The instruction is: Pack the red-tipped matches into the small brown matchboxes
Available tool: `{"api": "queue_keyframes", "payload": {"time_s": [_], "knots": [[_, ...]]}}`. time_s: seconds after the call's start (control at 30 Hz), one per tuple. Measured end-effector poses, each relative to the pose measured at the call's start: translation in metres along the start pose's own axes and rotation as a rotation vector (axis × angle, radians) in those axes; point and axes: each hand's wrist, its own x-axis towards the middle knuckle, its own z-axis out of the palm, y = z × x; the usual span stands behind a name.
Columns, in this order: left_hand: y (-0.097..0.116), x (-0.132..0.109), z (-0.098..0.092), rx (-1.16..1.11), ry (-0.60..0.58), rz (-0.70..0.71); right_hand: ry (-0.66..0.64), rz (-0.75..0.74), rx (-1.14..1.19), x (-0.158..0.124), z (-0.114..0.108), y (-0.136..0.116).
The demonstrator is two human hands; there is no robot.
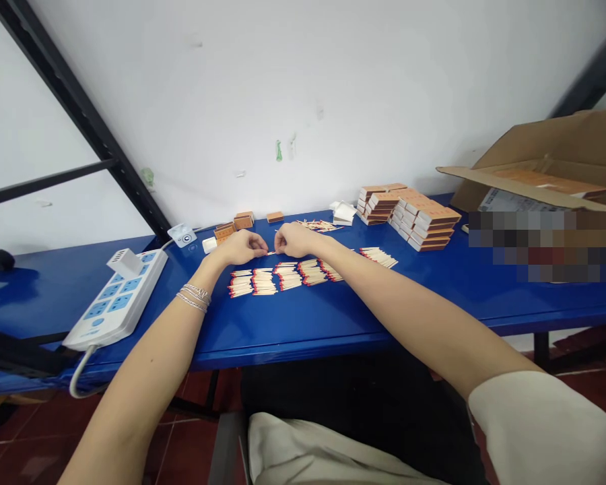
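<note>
A long blue table (pixel 293 330) stretches in front of me, set against a white wall (pixel 303 101). At its far right sits an open cardboard box (pixel 540 155), partly blurred. A white power strip (pixel 116 296) lies on the table's left side. Toward the wall, to the right of my hands, stand stacks of orange-and-white matchboxes (pixel 424 219), and a few loose orange boxes (pixel 232 225) lie farther left, beyond my left hand.

Just in front of my hands, red-tipped matches (pixel 265 281) lie on the table in tidy rows of small bunches, and a scatter of loose matches (pixel 318 225) lies beyond my right hand.

My left hand (pixel 240 247), with silver bracelets (pixel 194 296) at the wrist, and my right hand (pixel 295 239) almost meet above the rows. The fingers of both hands are curled inward and pressed close together, their tips facing each other. A single thin match (pixel 271 253) sits right at my left fingertips, in the small gap between my hands, but I cannot tell whether either hand is pinching it.
</note>
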Motion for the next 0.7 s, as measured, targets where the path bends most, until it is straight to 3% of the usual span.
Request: {"api": "queue_keyframes", "payload": {"time_s": [0.17, 0.33, 0.43, 0.57, 0.7], "knots": [[0.001, 0.000, -0.001, 0.017, -0.005, -0.011, 0.006, 0.068, -0.054, -0.003, -0.003, -0.001], [0.005, -0.004, -0.006, 0.152, 0.068, -0.096, 0.024, 0.084, -0.050, -0.003, -0.001, 0.004], [0.005, -0.007, -0.014, 0.182, 0.040, -0.127, 0.040, 0.073, -0.052, -0.001, 0.003, 0.007], [0.002, -0.010, -0.024, 0.212, -0.051, -0.069, 0.051, 0.067, -0.058, -0.001, 0.004, 0.006], [-0.004, -0.009, -0.026, 0.286, -0.041, -0.013, 0.027, 0.064, -0.019, -0.004, 0.003, -0.001]]}}
